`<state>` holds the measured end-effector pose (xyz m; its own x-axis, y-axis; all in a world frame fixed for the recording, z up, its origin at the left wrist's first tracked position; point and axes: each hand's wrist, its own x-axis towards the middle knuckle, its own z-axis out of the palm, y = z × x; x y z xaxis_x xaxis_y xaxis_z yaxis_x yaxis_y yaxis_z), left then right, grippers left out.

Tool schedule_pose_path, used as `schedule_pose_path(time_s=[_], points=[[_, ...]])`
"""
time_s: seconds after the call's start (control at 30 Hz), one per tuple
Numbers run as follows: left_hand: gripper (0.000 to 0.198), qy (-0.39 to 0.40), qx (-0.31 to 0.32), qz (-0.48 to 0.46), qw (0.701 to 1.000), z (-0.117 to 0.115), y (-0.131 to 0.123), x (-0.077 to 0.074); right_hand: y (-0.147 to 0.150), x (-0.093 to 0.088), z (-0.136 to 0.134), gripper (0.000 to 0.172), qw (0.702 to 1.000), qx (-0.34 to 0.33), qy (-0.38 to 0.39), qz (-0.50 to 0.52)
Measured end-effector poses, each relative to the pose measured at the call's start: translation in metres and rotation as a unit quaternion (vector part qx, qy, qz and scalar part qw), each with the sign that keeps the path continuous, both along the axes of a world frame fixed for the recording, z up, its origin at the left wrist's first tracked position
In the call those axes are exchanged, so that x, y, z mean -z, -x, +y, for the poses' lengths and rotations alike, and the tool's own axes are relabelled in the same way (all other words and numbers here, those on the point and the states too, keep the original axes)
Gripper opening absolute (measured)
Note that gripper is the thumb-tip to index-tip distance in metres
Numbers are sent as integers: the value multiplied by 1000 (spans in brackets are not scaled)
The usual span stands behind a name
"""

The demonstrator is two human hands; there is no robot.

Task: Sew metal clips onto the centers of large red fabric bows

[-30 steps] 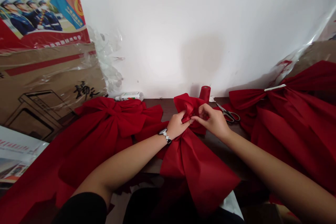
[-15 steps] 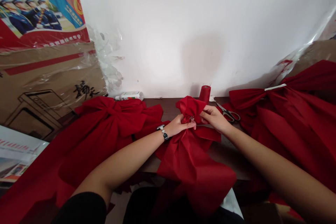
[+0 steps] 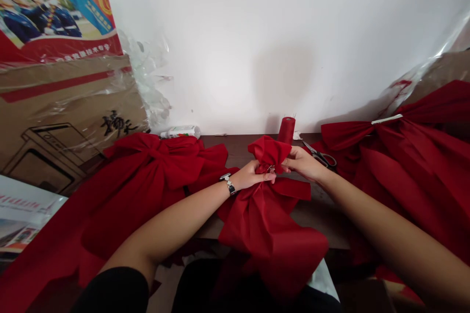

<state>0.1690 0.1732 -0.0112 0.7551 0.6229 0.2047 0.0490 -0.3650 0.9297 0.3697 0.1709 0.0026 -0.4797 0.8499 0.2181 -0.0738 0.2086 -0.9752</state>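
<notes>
Left grip: The left grip is closed around the gathered middle of the red fabric bow, holding it from the left side. A wristwatch sits on this wrist.

Right grip: The right grip is also closed on the gathered cloth, from the right side, and its fingers press against the bow.

Small piece: A small metal piece shows in the gather between both grips; it is too small to tell its kind.

Bow place: The bow lies on the dark table, and its wide tails hang over the near edge.

Beside the bow: An upright red roll stands just behind it. Scissors lie near the right grip.

Around: Two larger red bows lie left and right. A white bottle lies by the wall.
</notes>
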Motion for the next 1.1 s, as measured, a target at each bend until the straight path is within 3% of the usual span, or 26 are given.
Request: schedule_pose_path(time_s=[0.27,0.53,0.73,1.1], points=[[35,-2,-59,-10,998,0,-2,2,2,-7,0,33,995,98,-26,-16],[34,-14,-82,2,997,-2,-2,3,-22,-19,12,36,991,134,-21,-15],[34,-23,-80,10,997,-1,-1,4,-31,-24,14,30,970,220,-27,101],[34,-3,-92,-2,996,-1,-2,3,-14,-26,0,25,967,156,40,198]])
